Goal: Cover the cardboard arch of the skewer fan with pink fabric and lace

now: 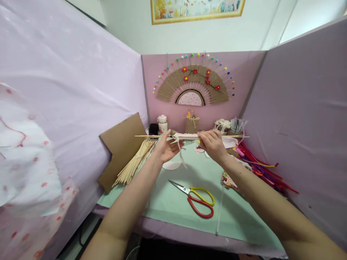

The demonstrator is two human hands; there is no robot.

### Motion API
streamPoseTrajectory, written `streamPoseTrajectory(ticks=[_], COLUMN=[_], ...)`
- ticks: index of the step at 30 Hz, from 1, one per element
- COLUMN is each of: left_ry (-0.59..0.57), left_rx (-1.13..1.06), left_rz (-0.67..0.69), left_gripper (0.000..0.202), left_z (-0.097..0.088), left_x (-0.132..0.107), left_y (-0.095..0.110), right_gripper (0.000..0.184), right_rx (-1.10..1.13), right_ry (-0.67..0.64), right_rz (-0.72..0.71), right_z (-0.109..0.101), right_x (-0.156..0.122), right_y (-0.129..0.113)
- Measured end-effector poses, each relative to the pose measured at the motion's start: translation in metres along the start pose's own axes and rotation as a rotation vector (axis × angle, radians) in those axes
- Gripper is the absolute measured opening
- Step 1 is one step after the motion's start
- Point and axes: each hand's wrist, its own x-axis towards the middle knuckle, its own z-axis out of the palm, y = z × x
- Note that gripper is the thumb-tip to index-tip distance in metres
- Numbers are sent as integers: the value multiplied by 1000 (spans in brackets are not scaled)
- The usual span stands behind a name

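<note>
Both hands are raised above the green mat (168, 202), holding a thin wooden stick (148, 136) level. A strip of white lace (187, 136) is wound round the stick's middle, with a loose end hanging down. My left hand (166, 147) pinches the stick left of the lace, palm turned up. My right hand (213, 143) is closed over the stick and lace on the right side.
Scissors with a red and a yellow handle (197, 198) lie on the mat near the front. A bundle of wooden sticks (135, 162) and brown cardboard (121, 144) lean at the left. Red and pink pipe cleaners (260, 166) lie at the right. Small jars and a decorated fan stand at the back wall.
</note>
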Motion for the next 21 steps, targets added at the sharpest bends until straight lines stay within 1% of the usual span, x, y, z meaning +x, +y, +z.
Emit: streamPoseTrajectory(ticks=[2,4,6,8,10,11,12,13,15,17,18,19,21], left_ry=[46,72,75,76,62,46,25,-1,-57,-98,-112,-121,-132], left_rx=[-88,-153,-192,-223,-271,-297,-317,-327,-324,-300,-282,-262,-233], left_rz=[-19,26,83,141,215,255,291,320,366,387,390,393,411], left_gripper=[29,15,13,15,15,15,15,14,12,15,18,20,21], left_z=[6,10,10,10,10,11,12,14,16,17,16,14,9], left_x=[6,12,15,16,15,14,13,11,8,4,3,1,-1], left_y=[-3,-8,-14,-20,-26,-29,-32,-34,-39,-43,-44,-45,-46], right_gripper=[30,30,31,32,30,28,27,30,39,46,47,47,42], right_rx=[11,23,51,118,256,361,491,642,948,1177,1244,1280,1284], right_ry=[-8,-2,48,170,288,300,269,205,43,-92,-137,-161,-163], right_rz=[-11,6,59,168,339,443,551,653,792,833,832,830,837], right_z=[3,2,-3,-8,-11,-10,-8,-4,7,17,20,22,21], right_x=[-6,-12,-18,-25,-31,-32,-32,-31,-26,-18,-15,-13,-13], right_y=[-3,-8,-17,-34,-55,-67,-77,-87,-101,-108,-109,-109,-107])
